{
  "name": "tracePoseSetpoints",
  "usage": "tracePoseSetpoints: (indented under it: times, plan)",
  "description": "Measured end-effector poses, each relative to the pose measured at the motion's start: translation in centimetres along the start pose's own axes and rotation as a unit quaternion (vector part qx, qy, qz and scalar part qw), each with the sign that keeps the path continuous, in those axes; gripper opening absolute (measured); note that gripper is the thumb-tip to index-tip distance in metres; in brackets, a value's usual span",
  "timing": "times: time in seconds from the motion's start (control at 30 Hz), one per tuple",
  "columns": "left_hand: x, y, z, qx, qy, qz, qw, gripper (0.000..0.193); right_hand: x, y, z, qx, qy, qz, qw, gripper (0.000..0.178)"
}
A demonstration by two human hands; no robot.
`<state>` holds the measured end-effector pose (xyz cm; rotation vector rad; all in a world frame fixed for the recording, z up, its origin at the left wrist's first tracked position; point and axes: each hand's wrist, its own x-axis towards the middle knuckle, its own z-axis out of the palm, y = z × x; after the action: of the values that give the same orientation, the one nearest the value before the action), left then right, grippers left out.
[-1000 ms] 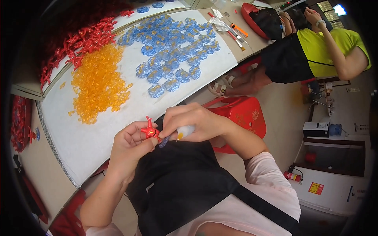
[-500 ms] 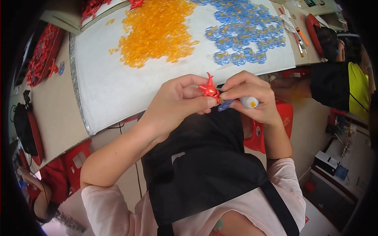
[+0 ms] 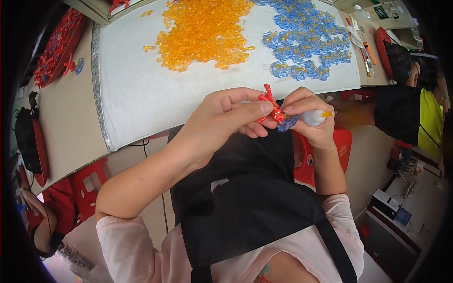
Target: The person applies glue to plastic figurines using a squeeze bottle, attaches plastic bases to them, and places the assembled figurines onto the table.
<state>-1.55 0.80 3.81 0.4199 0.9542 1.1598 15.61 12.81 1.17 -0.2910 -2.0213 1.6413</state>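
Bench [image 3: 141, 94] behind; L hand [image 3: 226, 118] pinches red piece [image 3: 271, 106], R hand [image 3: 309, 118] grips glue bottle [image 3: 314, 118] w/ blue piece [image 3: 287, 123] (risk: glue smears fingers).

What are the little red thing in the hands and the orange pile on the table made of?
Red piece: probably clear, shiny plastic; it glints and light passes through. Orange pile: looks like the same glassy translucent plastic, many small glossy bits, though glass can't be ruled out.

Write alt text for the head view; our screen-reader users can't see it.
A person's left hand and right hand pinch a small red plastic piece against a blue plastic piece; the right hand also holds a small glue bottle. Beyond them, a white board carries an orange pile and a blue pile.
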Motion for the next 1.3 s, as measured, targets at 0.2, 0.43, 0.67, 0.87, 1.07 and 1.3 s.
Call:
tracePoseSetpoints:
  times: [0.2,0.43,0.67,0.87,1.07,1.3]
  plan:
    - [0.1,-0.4,-0.4,0.015,-0.008,0.004,1.000,0.024,-0.1,0.2,0.5,-0.001,0.007,0.006,1.000,0.027]
    - [0.3,-1.1,-0.5,0.036,0.012,0.024,0.999,0.026,0.0,-1.1,1.1,-0.155,0.002,-0.038,0.987,0.027]
    - [0.4,-1.4,-0.6,0.032,0.018,0.021,0.999,0.027,0.2,-1.1,0.9,-0.183,-0.023,-0.064,0.981,0.026]
    - [0.6,-1.0,-0.6,0.079,0.037,0.042,0.995,0.026,0.8,-0.8,0.8,-0.169,-0.028,-0.072,0.983,0.025]
    - [-0.5,-1.1,-1.4,0.101,0.051,0.078,0.990,0.027,1.5,-0.8,1.6,-0.170,-0.054,-0.088,0.980,0.024]
    - [-1.8,-1.5,-4.3,0.038,0.015,0.159,0.987,0.022,2.6,-0.2,5.2,-0.159,-0.019,-0.104,0.982,0.027]
